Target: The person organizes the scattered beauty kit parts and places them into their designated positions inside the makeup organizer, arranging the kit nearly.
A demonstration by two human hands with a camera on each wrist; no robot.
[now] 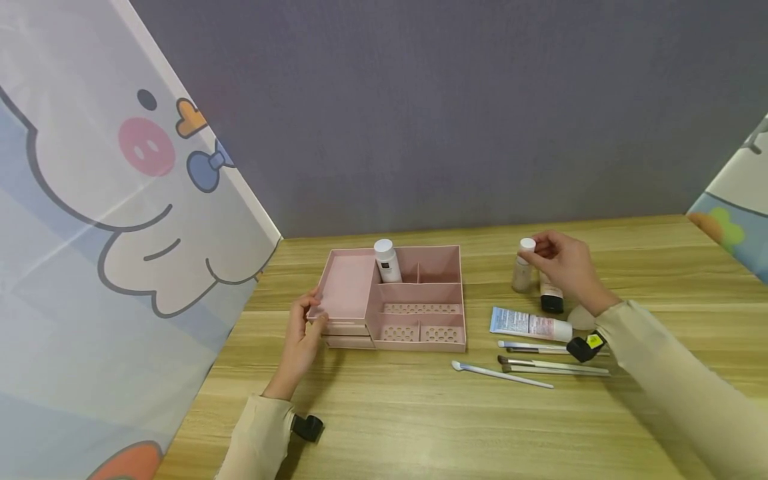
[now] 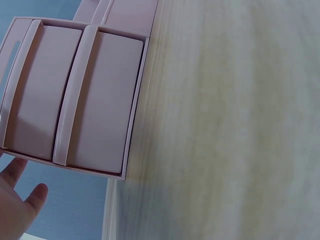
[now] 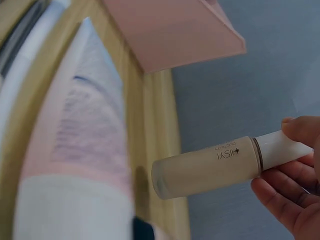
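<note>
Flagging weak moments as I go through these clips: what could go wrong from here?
The right hand holds the beige bottle by its white cap; if the cap is loose, the bottle could drop. In the head view, the black wrist camera overlaps some brush handles, so a low sweep might shift them. A white bottle stands in the pink organizer; careless placing beside it could knock it.

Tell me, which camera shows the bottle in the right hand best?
The right wrist view: the bottle is close up, with its lettering showing. The head view shows it small, the right hand holding its white cap. The left wrist view doesn't show it.
</note>
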